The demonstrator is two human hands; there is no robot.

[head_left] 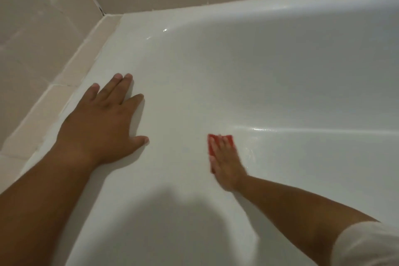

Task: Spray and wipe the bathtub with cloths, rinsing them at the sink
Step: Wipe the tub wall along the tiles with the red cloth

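The white bathtub [269, 67] fills most of the view, its surface glossy and wet in places. My left hand [103, 119] lies flat with spread fingers on the tub's sloping end wall, near the left rim. My right hand [225, 162] presses a small red cloth [216, 138] against the tub's inner surface, lower down and to the right. Its fingers are straight on top of the cloth, which shows only beyond the fingertips and along the hand's left edge. A white sleeve covers my right upper arm.
Pale tiled walls [54, 6] meet at a corner at the upper left, with a tiled ledge [71, 84] along the tub's left rim. A dark shadow falls on the tub wall at the bottom centre.
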